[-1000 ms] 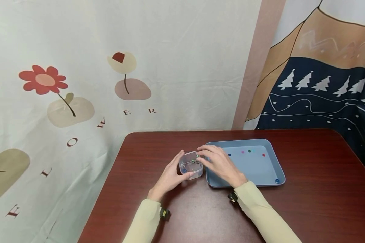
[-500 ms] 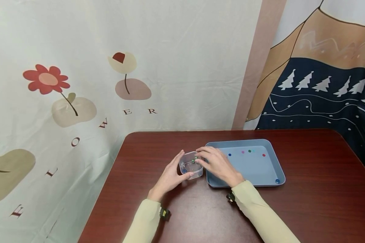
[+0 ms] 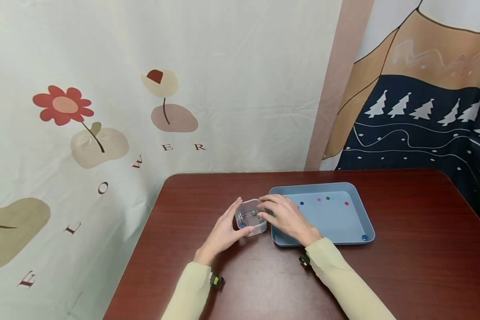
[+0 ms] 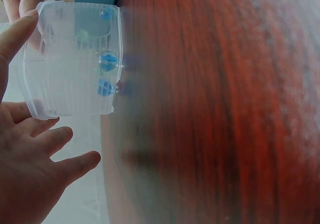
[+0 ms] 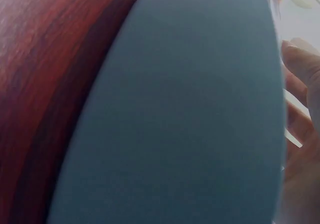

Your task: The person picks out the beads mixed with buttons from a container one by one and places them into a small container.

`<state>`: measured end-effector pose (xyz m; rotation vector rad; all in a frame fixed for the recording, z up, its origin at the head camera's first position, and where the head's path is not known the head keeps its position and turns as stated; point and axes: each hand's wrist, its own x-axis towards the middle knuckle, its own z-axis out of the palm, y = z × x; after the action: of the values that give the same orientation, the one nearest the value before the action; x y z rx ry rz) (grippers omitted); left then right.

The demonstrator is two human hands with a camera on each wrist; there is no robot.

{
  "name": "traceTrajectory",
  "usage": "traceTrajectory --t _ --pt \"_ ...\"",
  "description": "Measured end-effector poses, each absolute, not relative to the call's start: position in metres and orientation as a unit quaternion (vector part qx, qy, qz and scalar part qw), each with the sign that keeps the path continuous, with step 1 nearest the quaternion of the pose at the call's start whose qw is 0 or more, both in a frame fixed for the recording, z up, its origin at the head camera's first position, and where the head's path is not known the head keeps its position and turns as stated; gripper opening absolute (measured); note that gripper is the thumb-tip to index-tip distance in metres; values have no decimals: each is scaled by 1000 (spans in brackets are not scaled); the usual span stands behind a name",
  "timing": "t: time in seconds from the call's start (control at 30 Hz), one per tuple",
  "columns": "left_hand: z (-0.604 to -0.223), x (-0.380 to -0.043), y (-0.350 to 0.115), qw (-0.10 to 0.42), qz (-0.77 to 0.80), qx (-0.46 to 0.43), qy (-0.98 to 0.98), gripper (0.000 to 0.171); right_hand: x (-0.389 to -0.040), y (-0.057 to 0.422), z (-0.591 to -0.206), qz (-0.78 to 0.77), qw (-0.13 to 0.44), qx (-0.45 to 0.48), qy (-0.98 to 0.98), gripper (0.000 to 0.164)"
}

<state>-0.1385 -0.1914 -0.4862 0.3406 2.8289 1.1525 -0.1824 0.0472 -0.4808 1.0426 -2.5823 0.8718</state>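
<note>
Nearest is a reddish-brown desk [image 3: 248, 284], wood-grain, a bit glossy. On it the L hand [image 3: 222, 227] grips a clear, rounded-square plastic box [image 3: 258, 230] between thumb and fingers. Inside are blue round beads [image 4: 108, 60], plus a small green bead [image 3: 254, 213], closer to the R hand [image 3: 286, 216]. This one bends over the box's right rim; whether it pinches sth., I cannot tell. Just beside, partly under the R hand: a blue-grey rectangular tray [image 3: 324, 229] w/ small coloured pieces [image 3: 346, 203]. Behind: pale printed cloth [image 3: 240, 98].
</note>
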Motion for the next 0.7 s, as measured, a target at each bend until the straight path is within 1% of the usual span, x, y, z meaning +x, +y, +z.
traceTrajectory --t 0.33,0.53,0.7 --pt "-486 -138 -190 26 377 118 918 96 -173 83 -463 316 130 323 -883 34" --pt "-486 -139 -190 32 375 110 920 97 -164 112 -454 339 127 300 -883 41" --pt "-486 -139 -190 38 369 104 923 98 -157 135 -453 341 125 277 -889 42"
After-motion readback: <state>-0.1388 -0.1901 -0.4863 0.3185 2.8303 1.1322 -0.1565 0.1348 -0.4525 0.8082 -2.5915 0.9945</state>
